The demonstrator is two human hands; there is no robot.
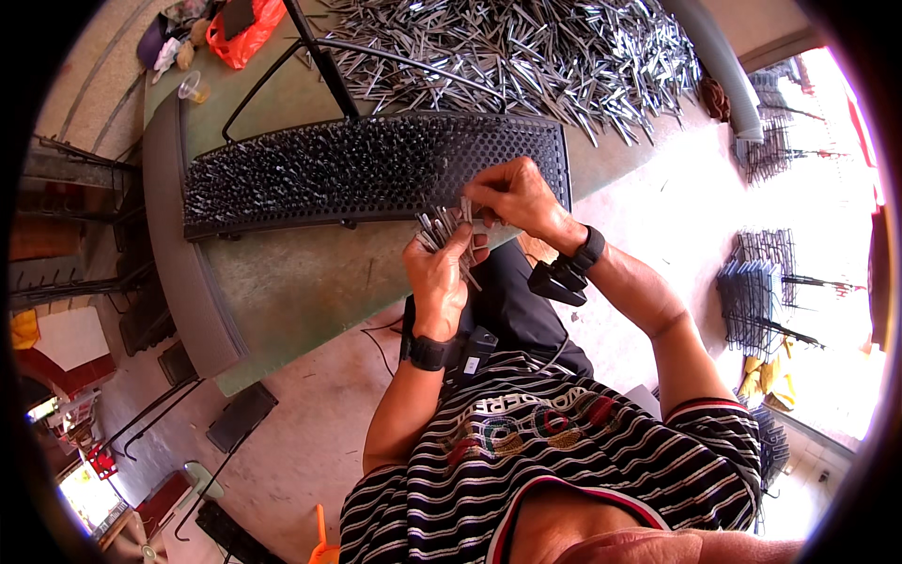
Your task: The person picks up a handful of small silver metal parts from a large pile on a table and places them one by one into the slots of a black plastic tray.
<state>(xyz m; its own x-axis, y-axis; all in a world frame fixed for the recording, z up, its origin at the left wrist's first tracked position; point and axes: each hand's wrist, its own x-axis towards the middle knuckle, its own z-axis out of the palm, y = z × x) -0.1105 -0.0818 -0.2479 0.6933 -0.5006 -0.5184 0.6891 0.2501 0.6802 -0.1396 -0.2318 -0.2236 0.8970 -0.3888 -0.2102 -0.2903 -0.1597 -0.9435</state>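
Note:
My left hand [438, 282] is closed round a loose bunch of thin silvery metal strips [435, 226], which stick up between thumb and fingers. Just right of it, my right hand [522, 199] pinches at the bunch's upper end with its fingertips, and one strip seems to be between them. Both hands are at the near edge of a long black perforated tray [519, 153]. Upright metal pieces [301, 174] fill most of the tray's holes on the left and middle; its right end shows bare holes. A big heap of similar strips [526, 56] lies beyond the tray.
The tray rests on a greenish table [282, 291] with a grey raised border at left. A black metal frame [324, 70] rises behind the tray. Far left are a red plastic bag [246, 36] and a clear cup [194, 87]. Wire racks [752, 282] stand right.

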